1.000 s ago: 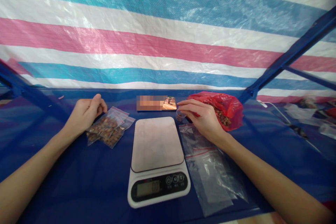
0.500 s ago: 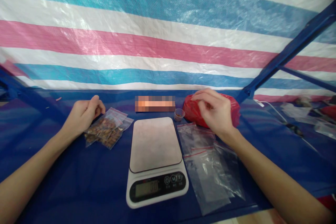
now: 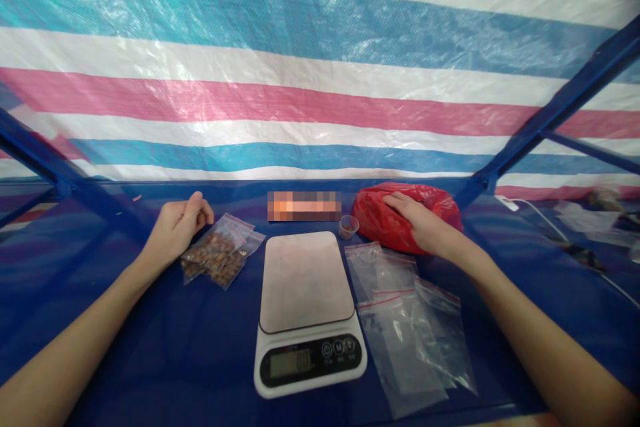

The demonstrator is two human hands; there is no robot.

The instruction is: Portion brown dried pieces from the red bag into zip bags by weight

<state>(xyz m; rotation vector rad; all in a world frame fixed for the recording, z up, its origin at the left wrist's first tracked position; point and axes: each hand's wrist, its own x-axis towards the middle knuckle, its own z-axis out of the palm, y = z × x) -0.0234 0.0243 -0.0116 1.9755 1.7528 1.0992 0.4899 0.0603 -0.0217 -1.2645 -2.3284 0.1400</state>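
My left hand (image 3: 184, 223) rests on its side on the blue table, loosely curled with nothing visible in it. Just right of it lie small zip bags (image 3: 220, 253) filled with brown nut-like pieces. My right hand (image 3: 411, 213) reaches into the top of a red plastic bag (image 3: 380, 227); its fingertips are hidden in the folds. Left of this bag stands a small clear cup (image 3: 349, 227) with a little something in the bottom. Between my hands sits a white kitchen scale (image 3: 307, 287), its plate bare and its display reading about 0.0.
Flat zip bags with red seals (image 3: 405, 340) lie overlapping right of the scale. Behind the scale is a blurred-out oblong item (image 3: 304, 206). Blue metal braces (image 3: 530, 127) flank a striped plastic sheet (image 3: 300, 100) at the back. A white cable (image 3: 545, 223) runs along the right.
My right hand has gone down from above the red bag into its top. My left hand keeps its place beside the filled bags. The whole view has shifted slightly.
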